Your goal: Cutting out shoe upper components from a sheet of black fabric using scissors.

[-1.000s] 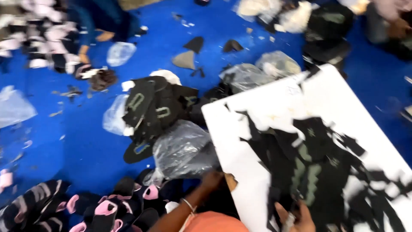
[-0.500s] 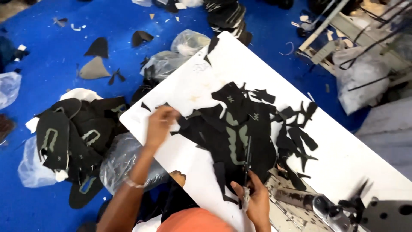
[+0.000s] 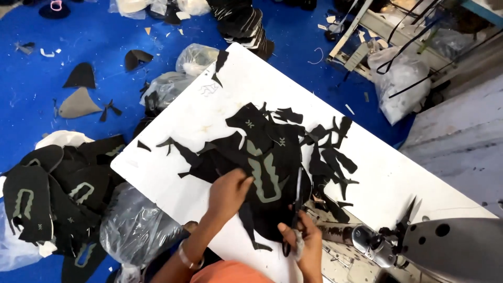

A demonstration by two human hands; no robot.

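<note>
On the white table [image 3: 220,110] lies a heap of black fabric shoe-upper pieces [image 3: 272,149] with pale grey stripes, and thin black offcuts [image 3: 335,157] spread to its right. My left hand [image 3: 229,192] presses down on the near edge of the top piece. My right hand [image 3: 303,240] is closed around the handles of a pair of scissors [image 3: 296,199], whose blades point away from me into the fabric.
A sewing machine head [image 3: 429,246] sits at the table's near right. On the blue floor to the left are a stack of black uppers [image 3: 57,194], clear plastic bags [image 3: 136,228] and scattered scraps [image 3: 78,102]. Cables and a bagged bundle [image 3: 398,78] lie beyond the table's right side.
My view has swung right and closer over the table. My left hand came back from the far left of the heap to its near edge; my right hand stays on the scissors.
</note>
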